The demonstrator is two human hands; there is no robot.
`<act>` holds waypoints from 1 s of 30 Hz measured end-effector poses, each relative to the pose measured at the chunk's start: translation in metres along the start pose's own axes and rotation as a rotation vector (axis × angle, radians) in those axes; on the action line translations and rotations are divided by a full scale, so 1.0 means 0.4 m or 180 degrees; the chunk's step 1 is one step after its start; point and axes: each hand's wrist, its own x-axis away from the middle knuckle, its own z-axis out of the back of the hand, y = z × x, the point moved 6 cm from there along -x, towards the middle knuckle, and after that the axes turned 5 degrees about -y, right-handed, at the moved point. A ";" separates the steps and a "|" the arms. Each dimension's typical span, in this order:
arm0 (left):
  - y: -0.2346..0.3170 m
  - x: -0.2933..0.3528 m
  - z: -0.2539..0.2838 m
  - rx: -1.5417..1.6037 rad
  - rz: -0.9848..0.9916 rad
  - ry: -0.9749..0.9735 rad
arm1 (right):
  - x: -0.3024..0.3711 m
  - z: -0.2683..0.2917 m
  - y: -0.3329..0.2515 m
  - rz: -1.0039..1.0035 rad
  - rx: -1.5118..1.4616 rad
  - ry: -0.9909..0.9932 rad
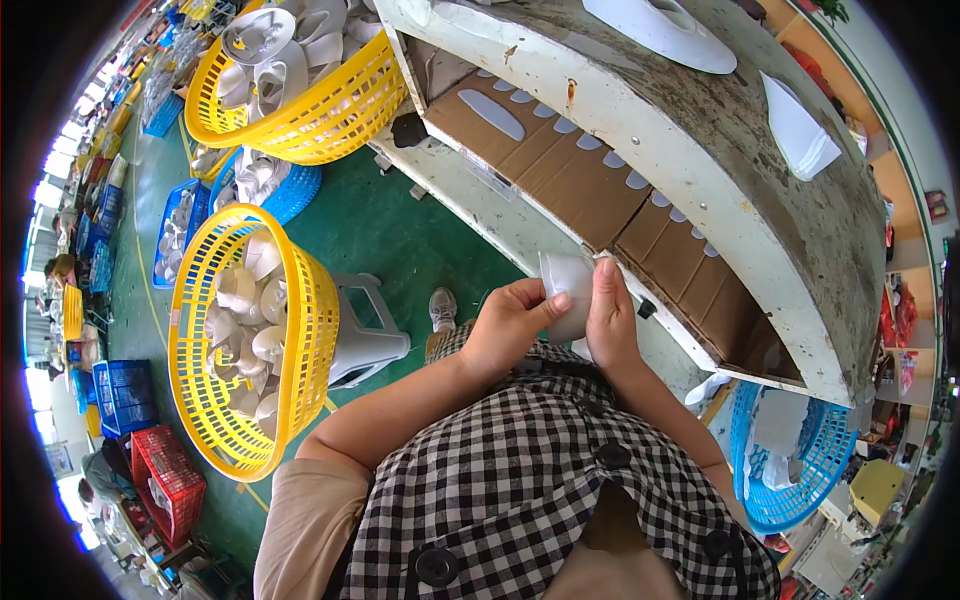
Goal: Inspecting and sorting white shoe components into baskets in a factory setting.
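In front of my body I hold a pale grey-white shoe upper (566,283), its curved edge standing up between my hands. My left hand (505,325) pinches it from the left, thumb across its face. My right hand (612,322) grips it from the other side with the thumb pointing up. The lower part of the piece is partly hidden by my fingers. Beyond my hands, a white shoe upper (665,32) lies on top of the worn workbench (700,135), and another white piece (797,125) lies nearer its right end.
Left of me, a yellow basket (318,335) of white uppers rests on a grey plastic stool (372,340). Another full yellow basket (345,105) stands at the far left. Flat white insole shapes (490,113) lie on cardboard under the bench top. A blue basket (745,440) is at right.
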 end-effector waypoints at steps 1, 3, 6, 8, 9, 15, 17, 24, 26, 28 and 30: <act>0.012 0.001 -0.004 -0.0015 0.0009 -0.0017 | 0.001 0.005 -0.004 0.0144 -0.0016 -0.0076; 0.028 0.005 -0.015 0.1380 0.0291 0.0068 | 0.006 0.009 -0.013 0.0282 -0.0039 -0.0123; 0.005 0.002 -0.008 0.1450 0.0344 0.0119 | 0.018 -0.005 -0.033 0.0487 0.0423 -0.0389; 0.018 0.001 -0.020 0.1871 0.0375 0.0019 | 0.016 0.010 -0.021 0.0404 0.0484 -0.0331; 0.023 0.001 -0.029 0.2307 0.0397 -0.0066 | 0.013 0.012 -0.020 0.0403 0.0480 -0.0307; 0.015 0.007 -0.011 0.1738 0.0451 -0.0142 | 0.012 0.011 0.005 0.0327 0.0423 -0.0548; 0.036 0.019 -0.009 0.1933 0.0365 -0.0340 | -0.015 0.079 0.033 0.0303 -0.0005 -0.0332; 0.075 0.042 -0.047 0.2134 0.0126 -0.0898 | 0.013 0.057 0.198 -0.1340 -0.1477 -0.0673; 0.049 0.045 -0.034 0.1917 0.0293 -0.0665 | 0.013 0.052 0.136 -0.1223 -0.1186 -0.0251; 0.015 0.042 -0.016 0.1708 0.0434 -0.0419 | 0.005 0.069 0.064 -0.0580 -0.0137 -0.0079; -0.026 0.033 0.038 0.0792 0.0515 0.0425 | 0.010 0.086 0.015 0.0162 0.1179 0.0178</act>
